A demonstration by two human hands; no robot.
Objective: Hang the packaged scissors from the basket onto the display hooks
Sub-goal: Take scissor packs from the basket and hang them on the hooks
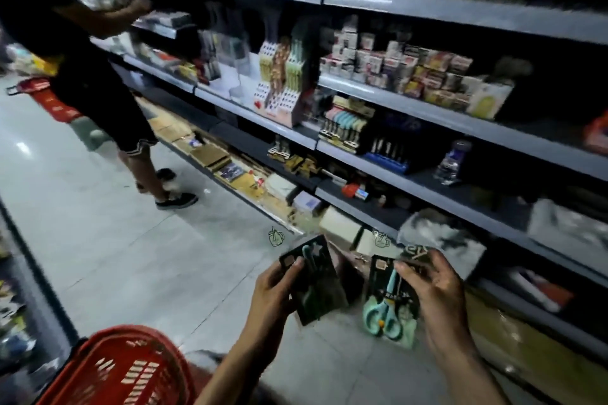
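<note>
Scissors pack (322,289) pinched in left grip (274,286), second pack (388,312) pinched in right grip (437,296); red basket (98,355) below-left (person (85,82) by shelves (427,113))

Dim shop aisle: grey tiered shelves (411,99) of stationery above pale tiled floor (108,223).

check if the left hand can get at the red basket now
Likely yes: the red basket sits open below the left hand, nothing between, but its fingers grip a scissors pack.
</note>
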